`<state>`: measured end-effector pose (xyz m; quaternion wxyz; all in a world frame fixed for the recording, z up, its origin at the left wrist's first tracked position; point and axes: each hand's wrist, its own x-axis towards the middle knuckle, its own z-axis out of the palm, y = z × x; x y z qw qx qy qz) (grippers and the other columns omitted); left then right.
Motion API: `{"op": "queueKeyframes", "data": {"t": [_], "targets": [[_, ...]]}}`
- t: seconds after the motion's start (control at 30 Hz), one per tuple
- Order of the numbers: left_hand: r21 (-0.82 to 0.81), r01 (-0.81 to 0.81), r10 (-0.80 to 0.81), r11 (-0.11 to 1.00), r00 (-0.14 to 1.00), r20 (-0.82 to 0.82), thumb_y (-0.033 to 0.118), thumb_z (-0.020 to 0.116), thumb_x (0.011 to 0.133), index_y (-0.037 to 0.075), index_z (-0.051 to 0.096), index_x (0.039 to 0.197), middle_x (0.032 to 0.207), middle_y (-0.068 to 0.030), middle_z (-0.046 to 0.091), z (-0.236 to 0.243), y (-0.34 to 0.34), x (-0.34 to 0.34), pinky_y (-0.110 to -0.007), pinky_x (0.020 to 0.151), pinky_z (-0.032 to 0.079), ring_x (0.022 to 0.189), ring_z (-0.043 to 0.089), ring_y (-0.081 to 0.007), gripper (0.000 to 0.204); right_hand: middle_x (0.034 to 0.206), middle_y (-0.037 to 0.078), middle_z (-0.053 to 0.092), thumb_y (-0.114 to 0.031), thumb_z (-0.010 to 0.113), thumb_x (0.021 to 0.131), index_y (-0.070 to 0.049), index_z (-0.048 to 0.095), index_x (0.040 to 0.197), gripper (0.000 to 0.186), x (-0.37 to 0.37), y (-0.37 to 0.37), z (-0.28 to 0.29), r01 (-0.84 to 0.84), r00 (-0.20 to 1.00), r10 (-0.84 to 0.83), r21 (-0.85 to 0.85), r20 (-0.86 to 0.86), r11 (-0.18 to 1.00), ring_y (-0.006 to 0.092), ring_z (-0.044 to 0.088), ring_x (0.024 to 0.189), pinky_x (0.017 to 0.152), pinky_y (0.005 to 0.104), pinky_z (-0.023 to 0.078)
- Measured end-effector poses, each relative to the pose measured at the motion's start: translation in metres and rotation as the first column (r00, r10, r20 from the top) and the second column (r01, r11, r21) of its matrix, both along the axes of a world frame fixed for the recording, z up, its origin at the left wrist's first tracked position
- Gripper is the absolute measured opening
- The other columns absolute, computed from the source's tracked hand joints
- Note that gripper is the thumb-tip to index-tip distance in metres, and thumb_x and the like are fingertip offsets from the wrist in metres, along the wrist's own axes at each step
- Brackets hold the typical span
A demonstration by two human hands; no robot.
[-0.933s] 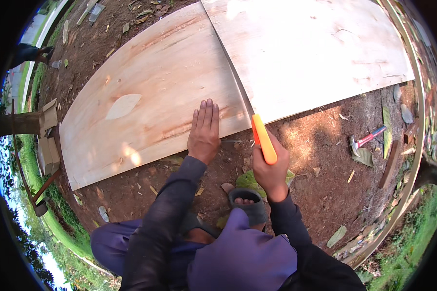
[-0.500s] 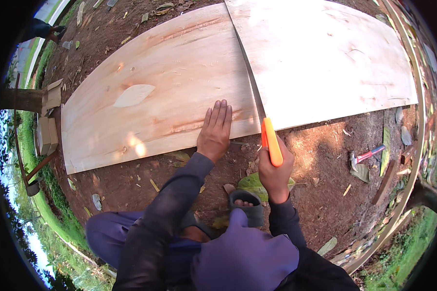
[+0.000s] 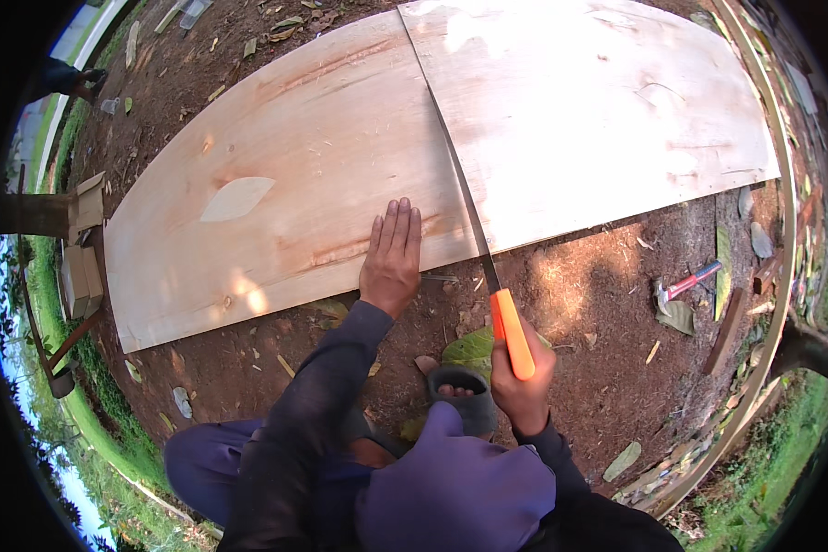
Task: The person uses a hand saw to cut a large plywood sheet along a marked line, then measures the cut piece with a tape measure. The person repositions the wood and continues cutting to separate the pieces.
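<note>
While sawing, as judged from the posture, hold the orange-handled saw [image 3: 515, 339] in the right hand [image 3: 528, 391] with a firm, closed grip around the handle. Align the blade [image 3: 491, 269] with the dark line between the shaded left panel [image 3: 313, 202] and the sunlit right panel [image 3: 607, 129], pointing away from the body. Note: cannot tell whether divided there by a cut, a seam or an overlap. Press the left hand [image 3: 393, 267] palm down on the left panel, near its front edge, extending the fingers forward and grasping nothing. Locate both panels low over the soil [image 3: 580, 386], ahead of the sandalled foot [image 3: 477, 405]. With the handle clear of the front edge, judge the stroke as near its pulled end. For the next move, probably push forward along the same line, bearing down with the left palm and guarding against twisting or binding. Leave the hammer [image 3: 695, 280] on the soil, well apart to the right.
</note>
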<state>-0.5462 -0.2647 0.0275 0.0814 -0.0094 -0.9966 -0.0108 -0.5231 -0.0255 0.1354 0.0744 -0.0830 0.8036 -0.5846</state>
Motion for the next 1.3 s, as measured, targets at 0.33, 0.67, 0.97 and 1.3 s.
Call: {"op": "queueKeyframes", "data": {"t": [0.33,0.67,0.97,1.3], "targets": [[0.075,0.018,-0.020,0.997,0.999,0.028,0.004,0.049,0.094,-0.006,0.043,0.152,0.160,-0.0243,0.041,0.012,0.011,-0.006,-0.050,0.126,0.029,0.153,0.036,-0.0364,0.059,0.078,0.020,0.069,0.000,0.063,0.087,0.003,0.065,0.134,0.047,-0.072,-0.048,-0.012,0.065,0.998,-0.065,-0.011,0.020,0.998,0.0174,0.066,0.062,0.063,0.0324,0.054],[0.034,-0.005,0.005,0.999,1.000,-0.004,0.004,0.049,0.095,-0.007,0.043,0.152,0.159,-0.0241,0.043,0.005,0.005,-0.003,-0.050,0.125,0.030,0.152,0.038,-0.0369,0.058,0.078,0.012,0.066,0.002,0.059,0.086,0.005,0.065,0.133,0.047,-0.026,-0.016,0.001,0.095,0.992,-0.091,-0.042,0.082,0.995,0.0110,0.060,0.066,0.065,0.0298,0.052],[0.026,0.004,-0.004,1.000,1.000,-0.013,0.001,0.050,0.093,-0.007,0.042,0.152,0.161,-0.0242,0.040,0.001,0.001,-0.003,-0.051,0.126,0.029,0.153,0.035,-0.0364,0.061,0.083,0.015,0.072,0.001,0.059,0.087,0.004,0.059,0.142,0.055,0.025,0.022,0.013,-0.005,0.999,0.001,0.059,0.055,0.998,0.0171,0.071,0.072,0.070,0.0306,0.057],[0.123,0.026,-0.026,0.992,1.000,-0.006,-0.009,0.058,0.075,-0.007,0.041,0.152,0.161,-0.0261,0.038,0.007,0.004,-0.004,-0.052,0.125,0.029,0.153,0.033,-0.0378,0.079,0.097,0.020,0.074,0.004,0.062,0.085,0.006,0.060,0.139,0.054,-0.012,-0.010,-0.008,0.021,0.998,-0.019,-0.029,0.063,0.999,0.0215,0.073,0.075,0.071,0.0309,0.057]]}}
